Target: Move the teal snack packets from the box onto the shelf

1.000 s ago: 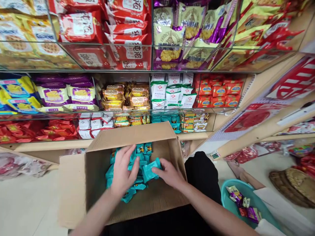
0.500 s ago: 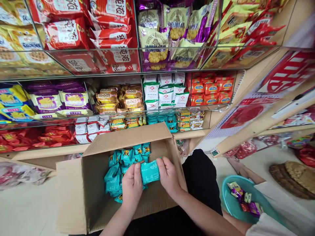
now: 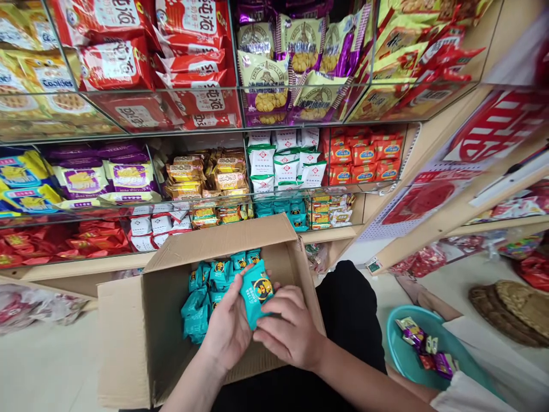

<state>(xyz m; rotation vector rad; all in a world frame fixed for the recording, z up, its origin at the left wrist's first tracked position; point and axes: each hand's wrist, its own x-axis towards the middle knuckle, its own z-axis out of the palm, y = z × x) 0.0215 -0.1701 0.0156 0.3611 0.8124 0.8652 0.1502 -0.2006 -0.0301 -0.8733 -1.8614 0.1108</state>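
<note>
A teal snack packet with a round yellow-and-black emblem is held over the open cardboard box. My left hand supports it from the left, thumb along its edge and fingers behind it. On the other side, my right hand has its fingers closed against the packet's lower right edge. Several more teal packets are heaped in the left part of the box, partly covered by my left hand.
Glass-fronted shelves of packaged biscuits rise behind the box. Similar teal packets fill a low shelf bin. At right, a turquoise basin holds several wrapped snacks beside another person's arm and leg; a woven straw item lies farther right.
The packet has been turned from its printed-text side to its emblem side and now stands more upright. My right hand has shifted from its right end to its lower right edge.
</note>
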